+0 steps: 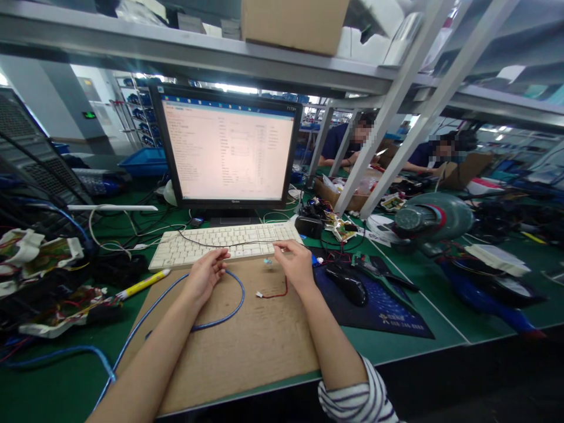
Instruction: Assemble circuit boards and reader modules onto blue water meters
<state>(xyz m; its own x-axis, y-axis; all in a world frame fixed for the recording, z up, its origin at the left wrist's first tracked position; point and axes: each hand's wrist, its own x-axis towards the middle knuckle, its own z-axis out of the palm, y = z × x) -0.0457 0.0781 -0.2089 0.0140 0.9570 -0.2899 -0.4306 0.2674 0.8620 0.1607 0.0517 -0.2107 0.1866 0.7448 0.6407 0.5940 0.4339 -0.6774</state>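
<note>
My left hand (206, 275) is over the upper left of a cardboard sheet (238, 352), palm turned inward, with its fingers loosely curled and nothing visible in them. A blue cable (242, 294) passes beneath it and loops out to its right. My right hand (295, 263) is closed in a pinch at the keyboard's front edge; what its fingertips hold is too small to name. A red wire (275, 295) with a white connector (259, 294) runs up to the underside of this hand. Left of its fingers is a small pale blue piece (267, 261). A thin black wire crosses the white keyboard (176, 249).
A lit monitor (229, 153) stands behind the keyboard. To the right are a black mouse (347, 284) on a dark blue pad (388, 320) and a blower (432, 217). At left lie a yellow marker (143, 284) and opened devices (66, 308). Two people work behind the metal posts.
</note>
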